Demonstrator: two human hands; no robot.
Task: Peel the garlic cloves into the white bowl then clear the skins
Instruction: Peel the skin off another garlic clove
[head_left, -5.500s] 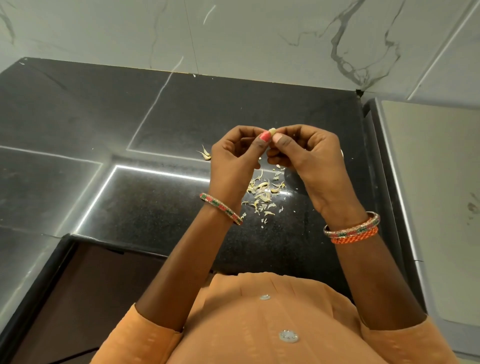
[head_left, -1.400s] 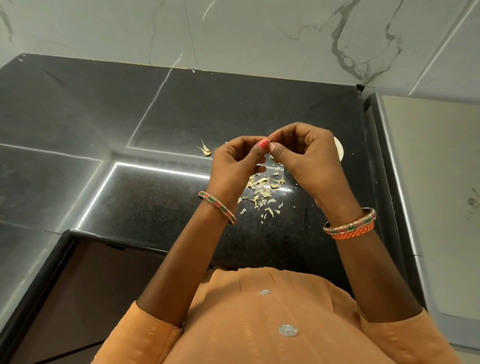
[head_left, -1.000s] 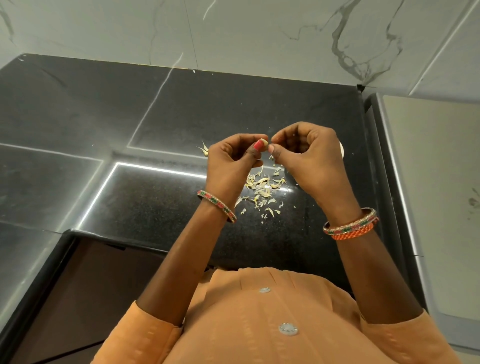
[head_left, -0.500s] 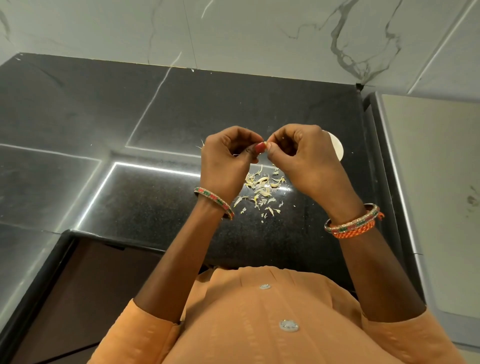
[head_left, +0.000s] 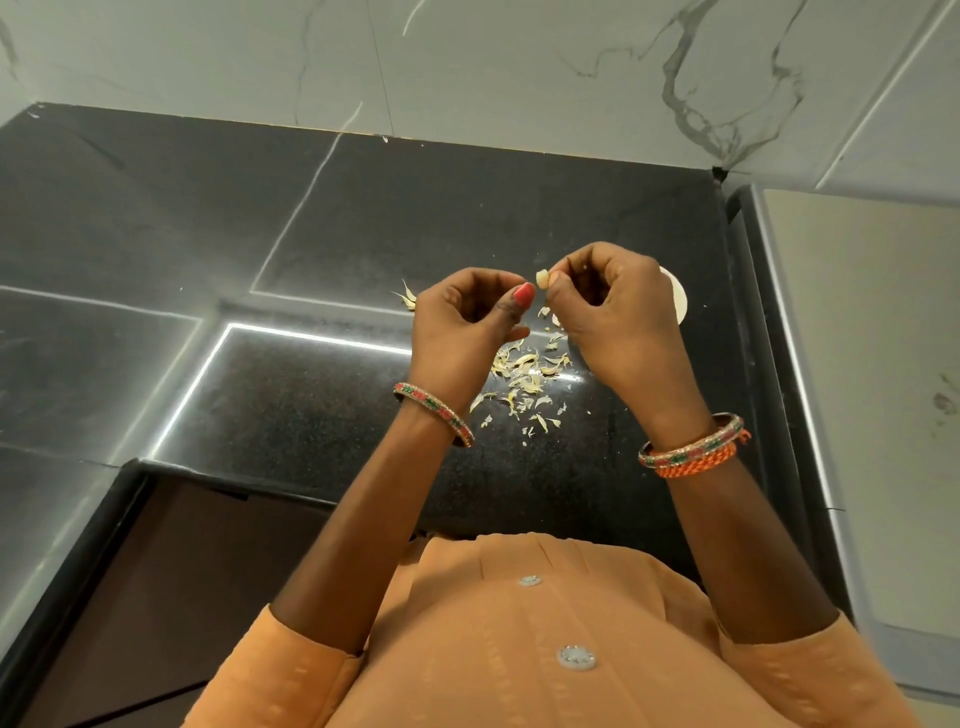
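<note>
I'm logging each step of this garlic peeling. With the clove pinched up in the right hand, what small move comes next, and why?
Probably drop it in: the right hand pinches a small pale garlic clove that looks bare, apart from the left hand. The round white bowl sits just behind that hand, so a short carry right would fit.

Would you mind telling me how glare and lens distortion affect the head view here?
Head view: a bright strip reflection glares off the glossy black counter; wide-angle bending curves the counter edges; the clove in the right hand stays sharp, the bowl mostly hidden.
</note>
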